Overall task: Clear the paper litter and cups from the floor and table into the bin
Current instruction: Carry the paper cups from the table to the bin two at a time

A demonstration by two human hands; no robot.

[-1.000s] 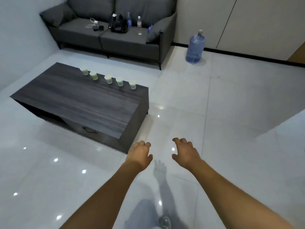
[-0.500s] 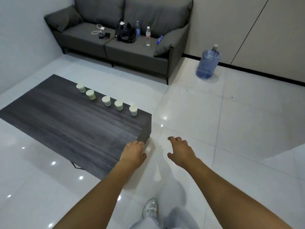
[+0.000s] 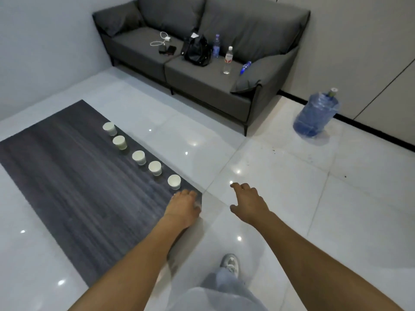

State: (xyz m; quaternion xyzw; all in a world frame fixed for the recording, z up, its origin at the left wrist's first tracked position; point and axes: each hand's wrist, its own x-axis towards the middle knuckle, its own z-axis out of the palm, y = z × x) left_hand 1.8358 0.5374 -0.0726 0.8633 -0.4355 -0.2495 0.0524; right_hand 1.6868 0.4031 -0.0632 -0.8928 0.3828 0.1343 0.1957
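Since a second ago we have stepped up to the counter [image 3: 67, 187], so our left hand [image 3: 183, 209], loosely curled and empty, hovers just short of the nearest cup [image 3: 174, 182] ahead, while our right hand [image 3: 249, 204] hangs released over the floor.

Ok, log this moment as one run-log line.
stage: reaching for cups | left hand: open, over table corner, near nearest cup | right hand: open, over floor | cups on table: five | bin: unseen
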